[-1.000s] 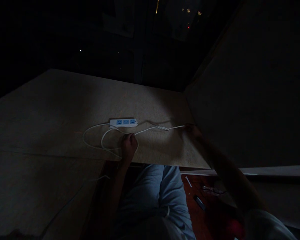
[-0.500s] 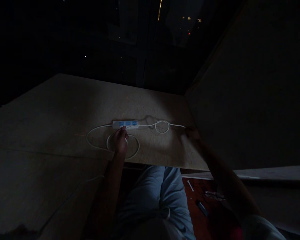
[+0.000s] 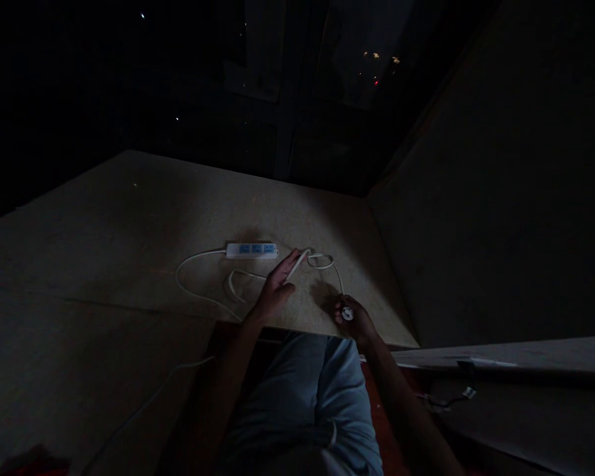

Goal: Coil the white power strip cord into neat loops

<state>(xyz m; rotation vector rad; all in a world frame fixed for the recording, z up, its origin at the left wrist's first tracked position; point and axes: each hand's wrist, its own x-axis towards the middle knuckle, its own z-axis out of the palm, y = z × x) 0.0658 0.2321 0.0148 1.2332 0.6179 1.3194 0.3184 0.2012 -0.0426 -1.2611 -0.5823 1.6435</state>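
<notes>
A white power strip (image 3: 252, 250) with blue socket faces lies on the table. Its white cord (image 3: 198, 295) curves out from the left end and loops towards my hands. My left hand (image 3: 277, 283) is in front of the strip, fingers stretched out and thumb apart, with the cord running along it. Right of that hand, the cord forms a small loop. My right hand (image 3: 356, 318), near the table's front edge, is closed around the plug (image 3: 347, 313) at the cord's end, its pale round face showing.
The pale tabletop (image 3: 143, 198) has a seam at left and meets a dark wall (image 3: 500, 218) at right. Another thin cable (image 3: 149, 400) runs along the lower left. My legs (image 3: 302, 396) are below the front edge. Dark windows stand behind.
My right hand has come back from the far right towards me with the plug. My left hand has moved right, away from the strip, and its fingers have opened out. The cord has slackened.
</notes>
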